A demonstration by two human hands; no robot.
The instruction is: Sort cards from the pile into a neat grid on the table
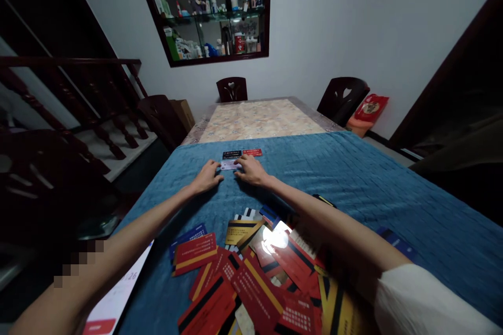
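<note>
A pale, whitish card (228,165) lies on the blue cloth, just below a black card (231,154) and a red card (252,152) set side by side. My left hand (208,176) rests at the pale card's left edge, thumb and fingers apart, fingertips at or very near it. Over the card's right part, my right hand (252,170) has its fingers on it, the thumb close to the lower edge. The right fingers hide that end of the card. Nearer to me is a loose, overlapping heap of red cards (257,293), yellow cards (240,231) and blue cards (269,214).
The blue cloth (314,162) covers the near part of a long table (259,118). A lit screen (118,293) lies under my left forearm. One blue card (396,243) sits apart at the right. Dark chairs (341,99) stand around the table.
</note>
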